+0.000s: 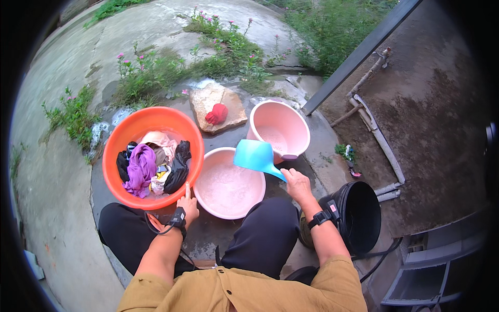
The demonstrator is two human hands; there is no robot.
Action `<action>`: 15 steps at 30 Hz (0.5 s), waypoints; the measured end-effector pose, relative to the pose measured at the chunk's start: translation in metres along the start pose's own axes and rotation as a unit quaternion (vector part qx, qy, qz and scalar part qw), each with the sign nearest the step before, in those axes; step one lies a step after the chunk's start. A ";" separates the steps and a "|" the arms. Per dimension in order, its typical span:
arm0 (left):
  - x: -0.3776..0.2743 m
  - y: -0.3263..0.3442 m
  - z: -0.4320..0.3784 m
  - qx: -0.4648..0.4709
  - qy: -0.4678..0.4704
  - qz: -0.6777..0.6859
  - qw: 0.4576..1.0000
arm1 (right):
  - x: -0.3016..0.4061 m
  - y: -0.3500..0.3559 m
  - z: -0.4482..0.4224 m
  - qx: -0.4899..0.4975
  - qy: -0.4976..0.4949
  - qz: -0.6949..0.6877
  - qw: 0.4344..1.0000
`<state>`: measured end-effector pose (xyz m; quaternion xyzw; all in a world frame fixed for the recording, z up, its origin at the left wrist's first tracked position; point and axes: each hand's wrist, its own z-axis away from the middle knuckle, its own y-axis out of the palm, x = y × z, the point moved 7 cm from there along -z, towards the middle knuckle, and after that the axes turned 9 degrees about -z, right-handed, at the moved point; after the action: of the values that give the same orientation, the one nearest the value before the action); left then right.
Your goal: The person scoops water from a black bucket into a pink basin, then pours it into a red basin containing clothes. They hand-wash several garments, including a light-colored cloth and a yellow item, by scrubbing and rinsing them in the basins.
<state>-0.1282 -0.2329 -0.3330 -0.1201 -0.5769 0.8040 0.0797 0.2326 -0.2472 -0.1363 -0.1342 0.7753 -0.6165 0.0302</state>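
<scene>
My right hand (298, 184) grips the handle of a blue plastic water dipper (254, 153). The dipper is tipped over the right side of a pale pink basin (199, 188), whose water (228, 183) looks rippled. At the near right rim of a large orange basin (113, 191) is my left hand (188, 205), its index finger extended against the rim and the others curled. Whether those fingers grip anything is hidden. Wet clothes lie in the orange basin, among them a purple garment (139, 167), a black one (178, 169) and a light pink one (165, 144).
Behind the basins, a flat stone (200, 99) bears a red bundled cloth (217, 114). A pink bucket (298, 130) with a little water stands behind the dipper. Beside my right forearm is a black bucket (362, 218). A metal post (351, 66) slants at the right, near white pipes (384, 150).
</scene>
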 end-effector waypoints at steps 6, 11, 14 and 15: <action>-0.025 -0.011 -0.006 -0.049 0.044 0.015 0.998 | -0.035 -0.046 0.026 -0.065 0.165 -0.196 0.964; -0.069 -0.041 -0.030 -0.087 0.113 0.027 0.989 | -0.092 -0.090 0.090 -0.191 0.310 -0.602 0.710; -0.108 -0.060 -0.043 -0.085 0.206 0.029 0.974 | -0.130 -0.136 0.144 -0.296 0.323 -0.654 0.616; -0.120 -0.062 -0.045 -0.073 0.236 0.023 0.969 | -0.141 -0.150 0.163 -0.316 0.314 -0.668 0.596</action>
<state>-0.0008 -0.2044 -0.2759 -0.3253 -0.5958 0.7103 0.1860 0.4281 -0.3979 -0.0471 -0.4137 0.5771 -0.1851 -0.6794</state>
